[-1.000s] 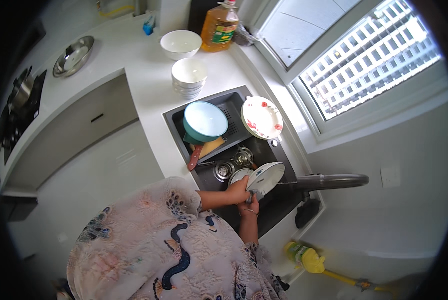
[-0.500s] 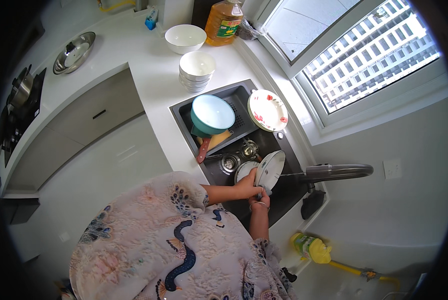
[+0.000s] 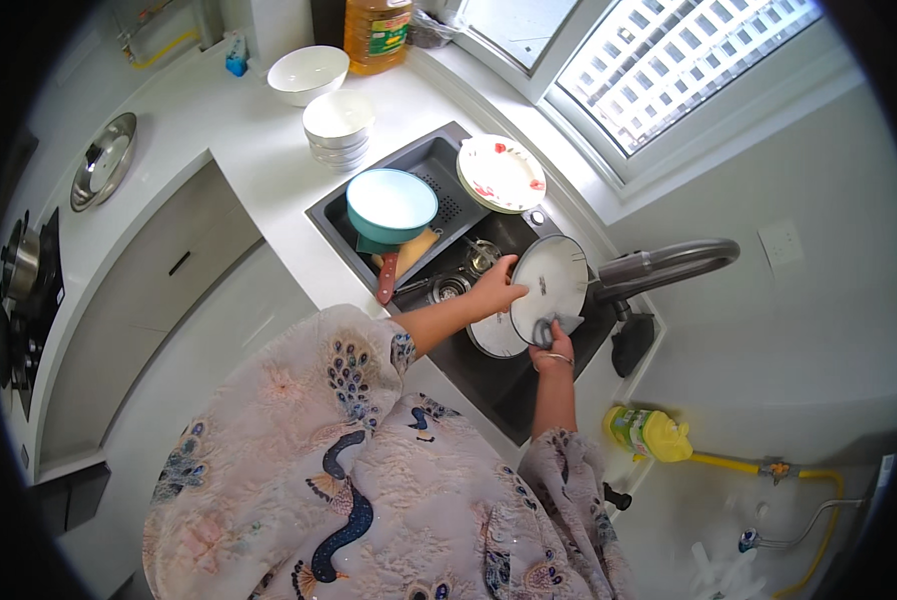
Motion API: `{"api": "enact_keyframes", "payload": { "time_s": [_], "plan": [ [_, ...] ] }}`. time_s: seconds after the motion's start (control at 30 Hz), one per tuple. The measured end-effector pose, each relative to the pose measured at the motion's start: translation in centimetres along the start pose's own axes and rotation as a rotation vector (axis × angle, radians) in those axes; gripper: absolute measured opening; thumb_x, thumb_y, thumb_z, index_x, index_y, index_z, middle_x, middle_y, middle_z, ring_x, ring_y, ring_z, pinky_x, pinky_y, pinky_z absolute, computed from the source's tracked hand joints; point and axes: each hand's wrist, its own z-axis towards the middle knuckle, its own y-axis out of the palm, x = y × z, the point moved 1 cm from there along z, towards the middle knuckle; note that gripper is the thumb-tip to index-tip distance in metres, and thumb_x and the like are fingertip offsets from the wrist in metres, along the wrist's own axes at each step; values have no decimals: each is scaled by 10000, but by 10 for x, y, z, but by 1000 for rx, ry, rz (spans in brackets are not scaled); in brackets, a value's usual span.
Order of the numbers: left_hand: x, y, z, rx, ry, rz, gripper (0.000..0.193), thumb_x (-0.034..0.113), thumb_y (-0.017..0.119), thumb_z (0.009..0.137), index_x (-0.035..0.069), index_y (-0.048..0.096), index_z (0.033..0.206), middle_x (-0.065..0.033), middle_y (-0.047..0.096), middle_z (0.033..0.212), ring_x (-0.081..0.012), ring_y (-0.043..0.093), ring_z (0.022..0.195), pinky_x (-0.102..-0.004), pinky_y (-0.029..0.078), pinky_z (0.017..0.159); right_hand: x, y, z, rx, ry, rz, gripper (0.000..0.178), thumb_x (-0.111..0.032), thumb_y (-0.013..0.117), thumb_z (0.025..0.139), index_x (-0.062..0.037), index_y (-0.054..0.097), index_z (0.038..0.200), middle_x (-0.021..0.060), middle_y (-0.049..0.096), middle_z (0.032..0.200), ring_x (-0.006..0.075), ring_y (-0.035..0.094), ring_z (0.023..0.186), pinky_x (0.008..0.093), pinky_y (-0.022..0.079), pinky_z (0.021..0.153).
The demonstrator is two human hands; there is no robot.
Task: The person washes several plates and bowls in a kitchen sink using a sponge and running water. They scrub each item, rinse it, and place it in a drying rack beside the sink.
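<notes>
A white plate with a dark rim (image 3: 551,278) is tilted up over the dark sink (image 3: 499,400). My left hand (image 3: 496,288) grips its left edge. At its lower edge, my right hand (image 3: 553,352) presses a grey cloth (image 3: 547,328) against the face of the plate. Another white plate (image 3: 496,336) lies in the sink beneath, partly covered by the held one. Close by on the right, the dark grey faucet (image 3: 669,262) reaches over the sink's edge, with a thin stream of water near the plate.
A grey drain basket (image 3: 439,160) holds a light blue bowl (image 3: 393,200), and a red-handled knife (image 3: 388,278) sticks out beside it. Floral plates (image 3: 503,174) are stacked at the sink's far edge. Stacked white bowls (image 3: 339,120) and an oil jug (image 3: 377,36) stand on the counter.
The held plate has turned its face further toward me. My right hand has moved to its lower edge with the cloth, and my left hand has shifted up its left side.
</notes>
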Motion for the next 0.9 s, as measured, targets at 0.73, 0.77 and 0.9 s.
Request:
{"api": "enact_keyframes", "payload": {
  "time_s": [0.73,0.77,0.9],
  "plan": [
    [3,-11,-13,-224,206,412,503,-8,545,678,39,432,1166,-121,571,979,-188,547,932,-298,430,808,28,-15,5,-268,44,179,300,-243,572,850,-109,522,1114,60,553,1124,262,533,1029,446,424,902],
    [5,-9,-13,-184,169,373,524,-19,540,676,36,425,1183,-94,560,995,-169,532,946,-288,422,825,31,-16,11,-249,5,204,276,-251,563,858,-100,536,1087,66,568,1105,253,549,1006,444,437,878],
    [-5,15,-28,69,275,276,565,47,606,709,64,375,1224,-92,560,977,-130,568,722,-258,469,602,50,1,9,-178,39,241,235,-210,578,849,-111,543,1060,48,606,999,225,589,907,421,465,835]
  ]
}}
